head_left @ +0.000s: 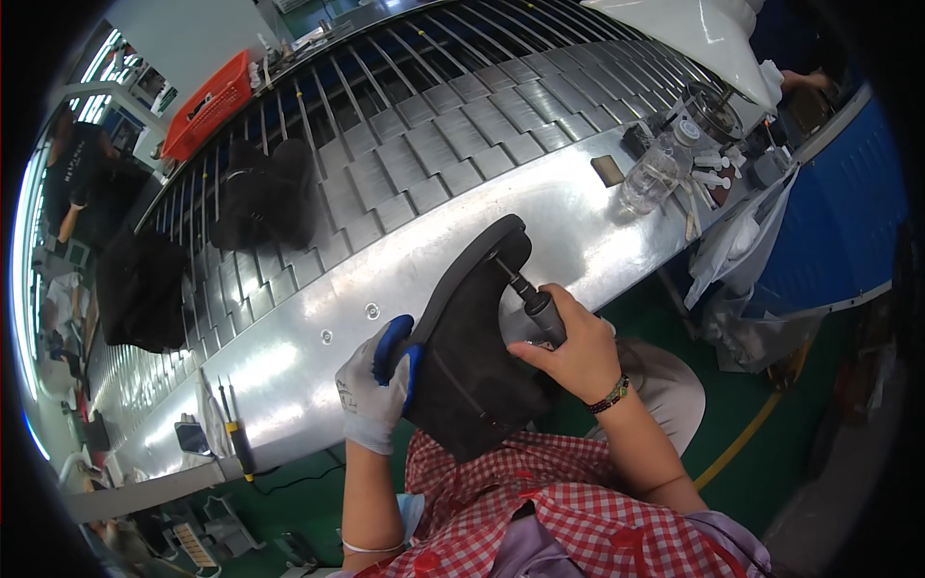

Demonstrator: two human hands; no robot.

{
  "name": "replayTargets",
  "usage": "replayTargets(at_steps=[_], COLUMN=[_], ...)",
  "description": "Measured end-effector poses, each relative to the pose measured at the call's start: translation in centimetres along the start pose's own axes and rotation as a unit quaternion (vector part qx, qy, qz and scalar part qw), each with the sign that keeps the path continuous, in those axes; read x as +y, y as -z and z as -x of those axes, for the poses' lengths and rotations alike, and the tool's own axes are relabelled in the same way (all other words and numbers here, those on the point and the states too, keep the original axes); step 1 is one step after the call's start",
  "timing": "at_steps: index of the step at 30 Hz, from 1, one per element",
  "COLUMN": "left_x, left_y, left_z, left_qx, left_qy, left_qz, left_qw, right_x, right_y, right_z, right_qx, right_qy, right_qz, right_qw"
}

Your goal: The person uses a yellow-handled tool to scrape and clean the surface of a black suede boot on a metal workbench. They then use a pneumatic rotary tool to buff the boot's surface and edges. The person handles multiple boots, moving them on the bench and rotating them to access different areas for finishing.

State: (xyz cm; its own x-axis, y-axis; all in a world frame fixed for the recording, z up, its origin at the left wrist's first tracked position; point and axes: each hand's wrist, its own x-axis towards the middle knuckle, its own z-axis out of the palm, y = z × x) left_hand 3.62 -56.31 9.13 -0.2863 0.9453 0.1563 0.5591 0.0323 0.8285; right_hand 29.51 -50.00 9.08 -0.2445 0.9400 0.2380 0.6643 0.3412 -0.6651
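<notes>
Matte black boot held at the table, dark cylindrical driver tool at its upper

Nearest is a red-and-white checked cloth apron [597, 525] over the lap. Just beyond it, the matte black boot [462, 376] is tilted between apron and table, its soft, fabric-like shaft toward the apron and its thick, smoothly curved sole facing up and left.

The left hand [376, 385] wears a pale grey knitted glove with smooth blue-coated fingertips; its fingers are clamped on the boot's sole-side edge. The bare right hand [583, 347], with a beaded bracelet [611, 395] at the wrist, has its fingers wrapped around the dark cylindrical driver tool [544, 313]. The tool's slim metal shaft points at the upper near the sole's far end; whether the tip touches cannot be told.

The table [289, 405] is smooth, shiny sheet metal. On its left lies a slender yellow-and-black tool [237, 438]; on its right stands a clear, rounded plastic bottle [660, 171].

Beyond runs a conveyor of overlapping metal slats [414, 159], carrying two dark, soft-looking bundles [265, 197], shapes indistinct. Farther off sits an orange-red perforated plastic basket [207, 106].
</notes>
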Motion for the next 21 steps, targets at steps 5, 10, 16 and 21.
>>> replayTargets(at_steps=[5, 10, 16, 21], left_x=[0.0, -0.4, -0.6, -1.0], left_y=[0.3, 0.3, 0.5, 0.6], left_z=[0.2, 0.2, 0.3, 0.5], left_qx=[-0.003, 0.01, 0.012, 0.022], left_qy=[-0.002, -0.011, -0.017, -0.022], left_qz=[-0.003, 0.001, -0.009, -0.007], left_qw=[1.0, 1.0, 1.0, 0.999], right_x=[0.2, -1.0, -1.2, -1.0], right_y=[0.3, -0.3, -0.3, -0.1], right_z=[-0.5, 0.3, 0.5, 0.2], right_qx=[0.004, -0.009, -0.006, -0.005], right_qy=[-0.054, 0.006, 0.016, -0.019], right_qz=[-0.012, 0.033, 0.051, 0.054], right_qw=[0.998, 0.999, 0.999, 0.998])
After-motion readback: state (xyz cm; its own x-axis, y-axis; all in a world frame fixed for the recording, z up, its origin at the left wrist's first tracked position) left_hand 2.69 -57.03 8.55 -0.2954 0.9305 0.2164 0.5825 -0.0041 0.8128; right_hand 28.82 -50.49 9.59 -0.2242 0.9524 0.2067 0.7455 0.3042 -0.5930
